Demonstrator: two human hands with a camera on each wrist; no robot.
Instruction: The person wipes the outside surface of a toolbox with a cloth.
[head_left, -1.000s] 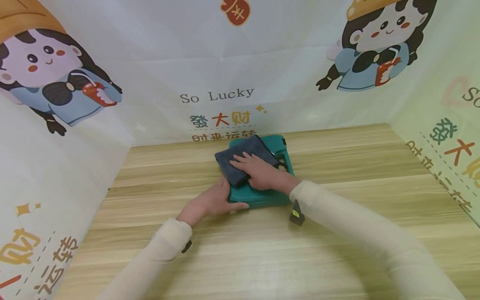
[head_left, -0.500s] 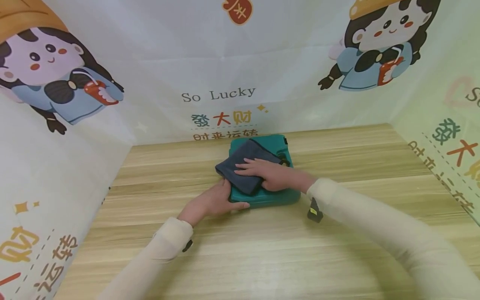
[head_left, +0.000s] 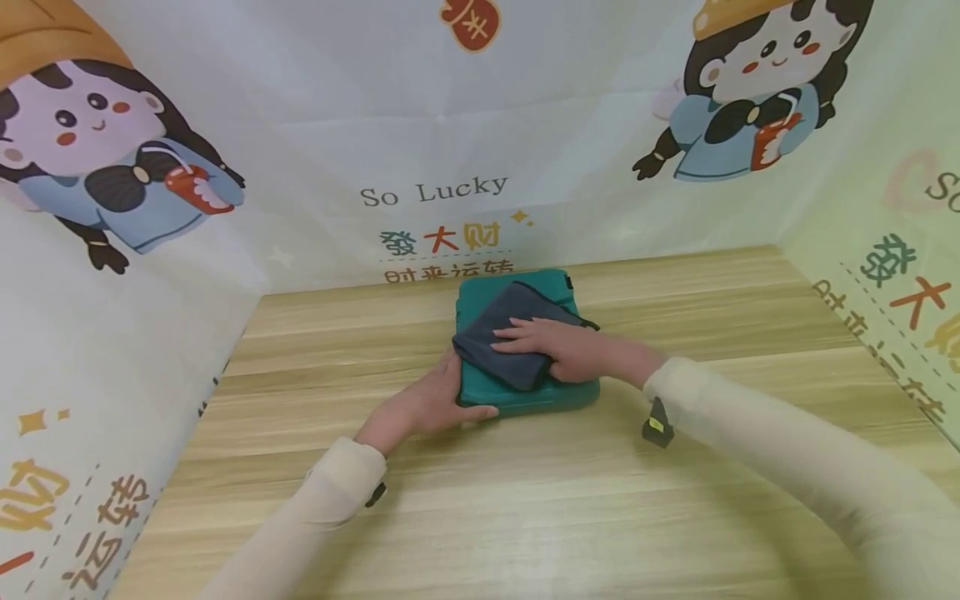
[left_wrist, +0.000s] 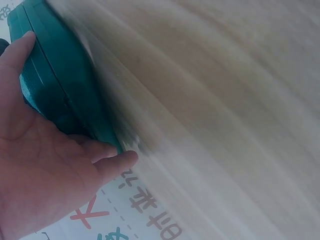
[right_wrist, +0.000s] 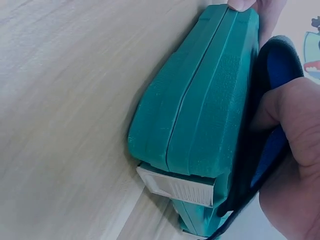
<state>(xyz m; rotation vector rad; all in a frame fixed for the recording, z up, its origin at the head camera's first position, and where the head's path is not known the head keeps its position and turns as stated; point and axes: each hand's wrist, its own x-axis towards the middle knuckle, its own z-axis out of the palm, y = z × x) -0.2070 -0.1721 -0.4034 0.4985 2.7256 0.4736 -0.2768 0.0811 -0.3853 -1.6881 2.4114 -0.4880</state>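
Note:
A green hard plastic carrying case (head_left: 517, 402) lies flat at the back of the table, with a metal latch (right_wrist: 177, 187) on its side in the right wrist view. My left hand (head_left: 423, 400) grips its near left corner, thumb along the front and fingers along the left side. Spread over the case's top is a folded dark blue cloth (head_left: 487, 321) with a black edge. My right hand (head_left: 558, 346) presses on this cloth, fingers straight. In the right wrist view, its thumb lies against the cloth, whose blue inner side (right_wrist: 280, 65) shows.
Behind the case rises a white printed wall sheet (head_left: 442, 150), and similar sheets stand at the left and right. The wood-grain table (head_left: 525, 500) runs in front of the case and to both sides.
My right hand and the cloth under it have slid to the right across the case, so the cloth's left corner now lies nearer the case's left edge. My left hand has stayed in place.

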